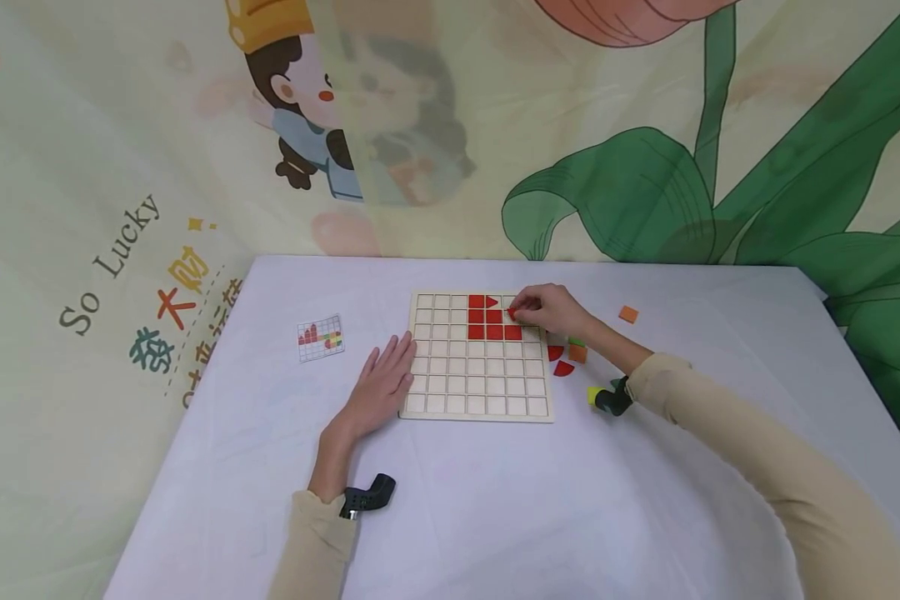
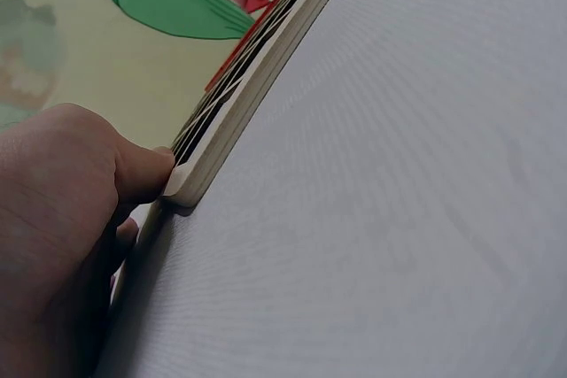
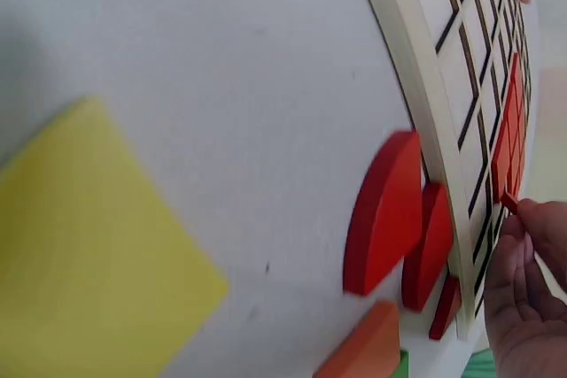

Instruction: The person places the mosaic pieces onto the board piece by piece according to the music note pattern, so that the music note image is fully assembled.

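Note:
A wooden grid board [image 1: 457, 387] lies on the white table, with several red square tiles [image 1: 477, 317] and a red triangle tile [image 1: 492, 302] in its upper cells. Over the upper right part of the board, my right hand [image 1: 551, 308] pinches a small red piece [image 1: 511, 313] between thumb and fingers; its full shape is hidden. The same red piece [image 3: 509, 202] shows at the fingertips in the right wrist view. My left hand [image 1: 382, 385] rests along the board's left edge, fingers extended. In the left wrist view its thumb [image 2: 146, 170] touches the board's corner.
Red curved pieces [image 1: 564, 368] lie beside the board's right edge, near orange [image 1: 577, 354] and green pieces. Another orange square [image 1: 628, 314] lies farther right. A yellow piece [image 3: 97, 245] sits under the right wrist. A printed pattern card [image 1: 319, 337] lies left of the board.

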Tool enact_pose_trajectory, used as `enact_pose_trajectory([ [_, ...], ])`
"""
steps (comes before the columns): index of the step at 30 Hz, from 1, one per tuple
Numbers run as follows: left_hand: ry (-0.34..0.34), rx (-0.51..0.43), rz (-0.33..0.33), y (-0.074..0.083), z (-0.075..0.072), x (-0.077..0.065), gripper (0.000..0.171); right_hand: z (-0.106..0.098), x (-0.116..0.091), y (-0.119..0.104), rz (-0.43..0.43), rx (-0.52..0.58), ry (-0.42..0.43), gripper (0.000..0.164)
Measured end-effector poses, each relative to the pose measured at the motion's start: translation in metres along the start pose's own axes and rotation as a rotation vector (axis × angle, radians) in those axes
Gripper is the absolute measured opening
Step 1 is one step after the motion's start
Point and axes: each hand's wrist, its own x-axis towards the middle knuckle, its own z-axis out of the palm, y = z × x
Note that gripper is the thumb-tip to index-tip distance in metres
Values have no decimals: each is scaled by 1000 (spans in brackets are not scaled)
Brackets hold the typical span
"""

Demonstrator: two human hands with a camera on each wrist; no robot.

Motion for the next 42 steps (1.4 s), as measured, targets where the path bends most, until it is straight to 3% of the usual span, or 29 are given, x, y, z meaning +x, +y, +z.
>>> enact_pose_trajectory([
  [6, -14, 11, -16, 2, 1, 2, 55, 8, -1, -6, 37, -31, 19, 17],
  [18, -17, 3, -14, 4, 0, 2, 55, 8, -3, -9, -22, -151, 6, 16],
  [26, -13, 0, -9, 3, 0, 3, 55, 8, -9, -14, -36, -270, 58, 23],
  [37, -7, -2, -16, 3, 0, 2, 55, -18, -48, 15, 68, -242, 96, 32],
  [42, -10, -1, -24, 3, -1, 0, 55, -19, -58, 29, 37, -262, 74, 32],
])
